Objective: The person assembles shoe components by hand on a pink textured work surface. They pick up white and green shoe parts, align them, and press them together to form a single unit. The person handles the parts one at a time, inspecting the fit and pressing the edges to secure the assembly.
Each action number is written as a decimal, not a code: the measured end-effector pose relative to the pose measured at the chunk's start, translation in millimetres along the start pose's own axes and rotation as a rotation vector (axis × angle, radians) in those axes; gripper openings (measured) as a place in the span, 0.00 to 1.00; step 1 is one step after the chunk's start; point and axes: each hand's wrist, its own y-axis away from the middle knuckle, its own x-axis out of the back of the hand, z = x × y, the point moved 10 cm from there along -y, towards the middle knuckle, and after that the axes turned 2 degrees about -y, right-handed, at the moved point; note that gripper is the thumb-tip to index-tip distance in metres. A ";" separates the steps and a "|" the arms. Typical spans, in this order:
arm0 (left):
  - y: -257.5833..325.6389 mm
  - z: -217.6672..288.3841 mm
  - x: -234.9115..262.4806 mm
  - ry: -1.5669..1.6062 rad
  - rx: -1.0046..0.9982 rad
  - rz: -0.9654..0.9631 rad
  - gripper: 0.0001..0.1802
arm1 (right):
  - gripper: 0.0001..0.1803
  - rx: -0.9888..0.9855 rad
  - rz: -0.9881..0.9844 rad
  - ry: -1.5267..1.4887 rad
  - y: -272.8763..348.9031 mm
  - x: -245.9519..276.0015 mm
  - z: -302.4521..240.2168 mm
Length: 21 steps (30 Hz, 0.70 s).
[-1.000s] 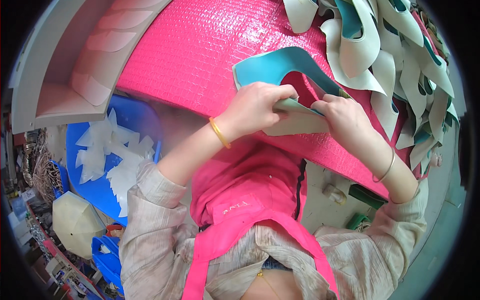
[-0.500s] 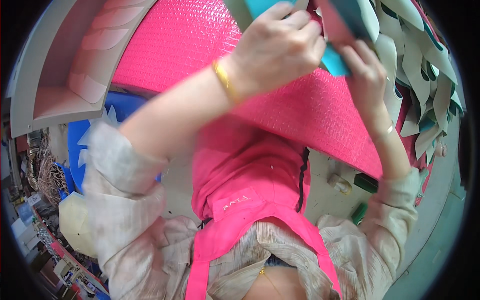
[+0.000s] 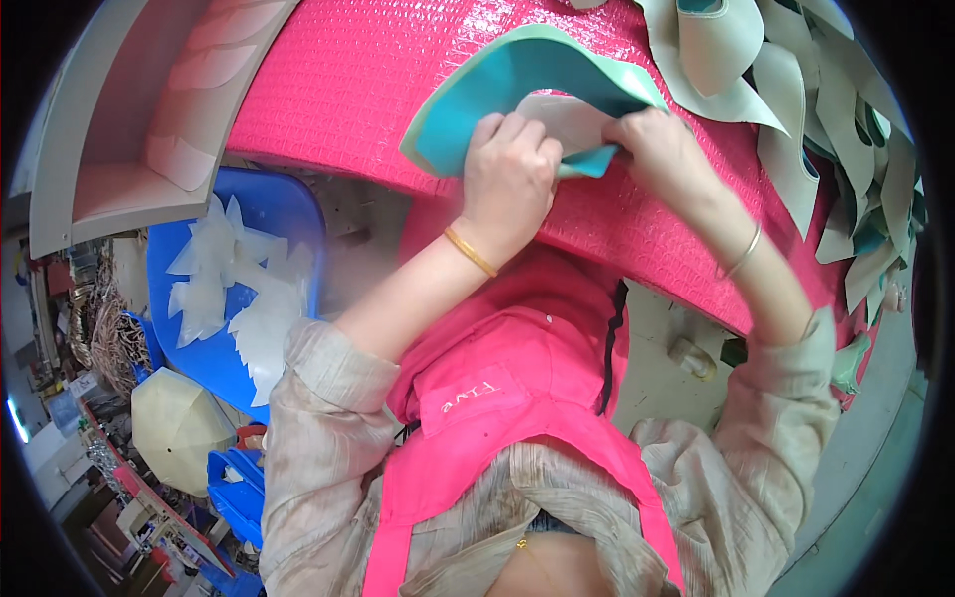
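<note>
Both hands hold a curved, flexible shoe upper [image 3: 453,117] above the near edge of the pink table. Its inner face is teal with a pale green rim, and a light greyish patch shows inside the loop. My left hand [image 3: 509,177] is closed on the lower edge, fingers curled and knuckles up. On the other end, my right hand [image 3: 665,151] pinches the edge near a small teal fold. The fingertips of both hands are partly hidden by the material. Similar beige, teal-lined uppers [image 3: 731,70] lie heaped at the far right of the table.
A pink textured cover [image 3: 338,99] lies over the table. At left stands a grey rack [image 3: 129,204] holding several pale pieces. Below it, a blue chair [image 3: 298,209] bears translucent white cut pieces [image 3: 209,269]. A cream octagonal stool top [image 3: 179,428] and cluttered shelving sit lower left.
Both hands have come nearer to me and leftward from the far edge of view, bringing the upper with them. It now shows opened into a curved loop, its teal side visible.
</note>
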 end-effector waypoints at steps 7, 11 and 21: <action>-19.6 -42.7 -37.2 0.162 0.301 -0.305 0.14 | 0.14 -0.067 -0.414 -0.191 -36.1 -10.4 17.3; -23.8 -43.6 -44.5 0.089 0.318 -0.376 0.15 | 0.18 -0.095 -0.404 -0.163 -39.8 -10.5 16.5; -2.2 41.9 11.5 0.002 -0.309 -0.032 0.16 | 0.14 -0.007 -0.204 0.172 -43.9 -17.1 6.3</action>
